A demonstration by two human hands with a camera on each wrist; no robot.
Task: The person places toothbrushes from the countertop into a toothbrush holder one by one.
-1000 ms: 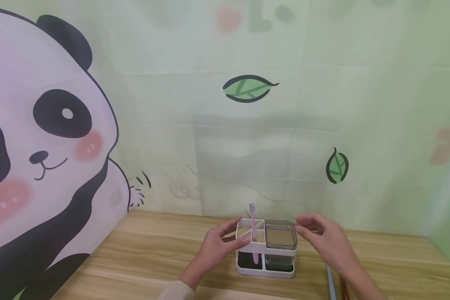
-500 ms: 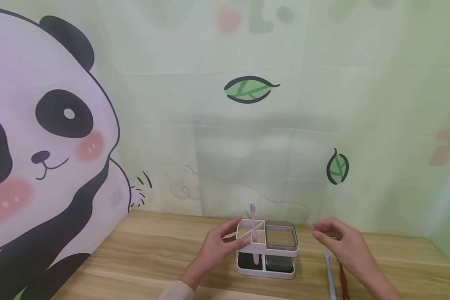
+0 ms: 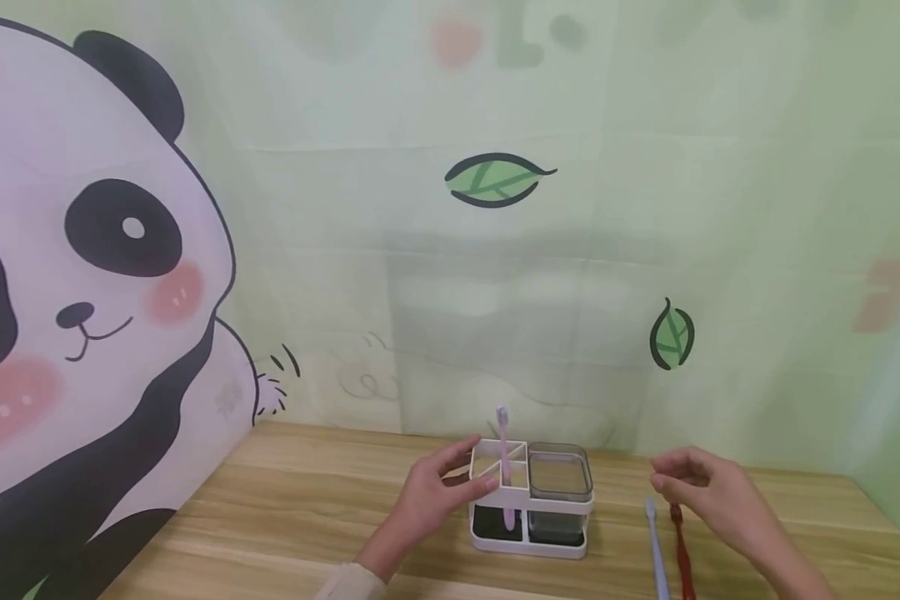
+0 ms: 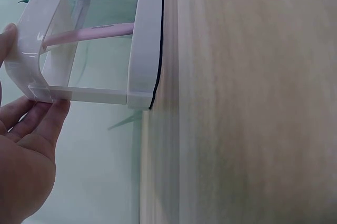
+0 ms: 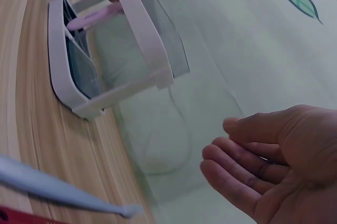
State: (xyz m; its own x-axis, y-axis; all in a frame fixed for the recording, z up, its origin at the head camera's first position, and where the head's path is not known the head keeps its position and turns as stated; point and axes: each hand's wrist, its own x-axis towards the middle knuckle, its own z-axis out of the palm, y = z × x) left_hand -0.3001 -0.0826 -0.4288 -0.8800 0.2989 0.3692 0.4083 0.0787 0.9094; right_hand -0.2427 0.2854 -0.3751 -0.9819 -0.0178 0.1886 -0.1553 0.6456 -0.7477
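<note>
A white toothbrush holder (image 3: 532, 502) with a divided left half stands on the wooden table. In one of its left compartments leans a pink toothbrush (image 3: 503, 442), bristles up. A clear grey cup (image 3: 560, 492) sits in the right half. My left hand (image 3: 431, 492) grips the holder's upper left rim, thumb in front and fingers at the side and back. Right of the holder, my right hand (image 3: 712, 492) hovers with loosely bent fingers, holding nothing. Below and beside it lie a blue toothbrush (image 3: 656, 550) and a dark red toothbrush (image 3: 681, 554).
The wooden table (image 3: 307, 500) reaches back to a pale green cloth backdrop (image 3: 330, 250). A large panda (image 3: 97, 275) is printed on its left side. Both loose toothbrushes run off the lower edge of the head view.
My right hand has moved right, away from the cup, uncovering the heads of the blue and red toothbrushes. My left hand and the holder have stayed in place.
</note>
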